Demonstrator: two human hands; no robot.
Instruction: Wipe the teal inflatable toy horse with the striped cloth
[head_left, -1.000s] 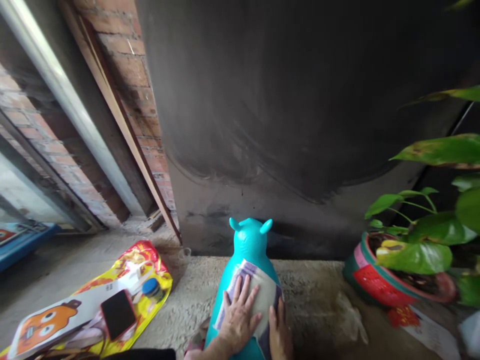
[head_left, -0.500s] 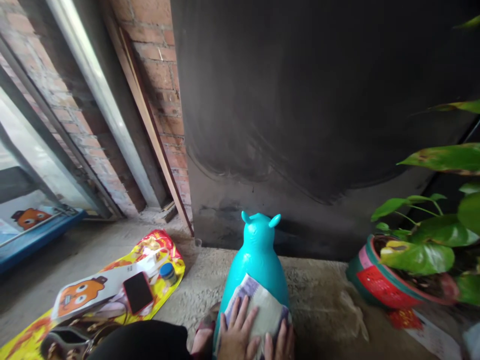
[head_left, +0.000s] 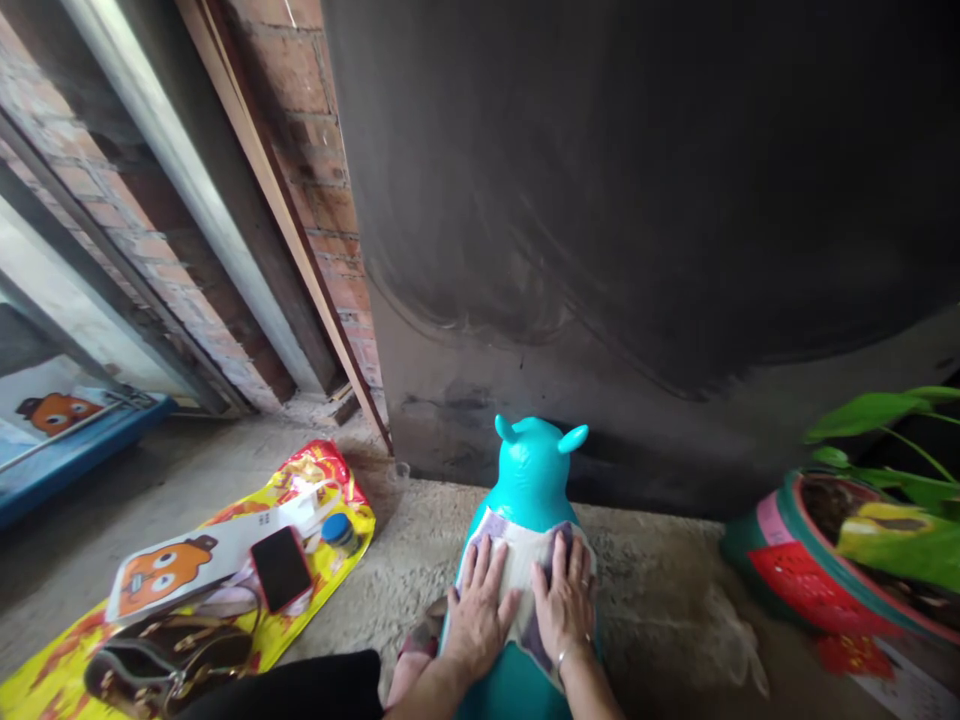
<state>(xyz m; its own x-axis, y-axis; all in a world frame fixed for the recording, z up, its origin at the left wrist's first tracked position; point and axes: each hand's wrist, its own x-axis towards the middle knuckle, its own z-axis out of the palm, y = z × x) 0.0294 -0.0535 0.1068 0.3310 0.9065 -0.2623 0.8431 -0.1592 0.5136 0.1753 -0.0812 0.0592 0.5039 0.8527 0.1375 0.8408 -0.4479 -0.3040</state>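
My left hand [head_left: 478, 612] and right hand [head_left: 564, 602] lie flat, fingers spread and gripping nothing, palms pressed side by side on a pale cloth [head_left: 517, 580] with purple edging. The cloth is draped over the back of a turquoise inflatable animal toy [head_left: 534, 470], which stands upright on the rough concrete floor [head_left: 420, 540], its two small ears toward a dark, smeared wall [head_left: 600, 200]. To my left, a yellow printed bag [head_left: 330, 500] lies on the floor, bearing a phone [head_left: 280, 568], a blue-capped bottle [head_left: 337, 530], a white card with an orange cartoon face [head_left: 161, 572] and a dark handbag [head_left: 165, 660]. To my right, near the wall, sits a red-and-green plant pot [head_left: 802, 570] with broad green leaves [head_left: 900, 540].
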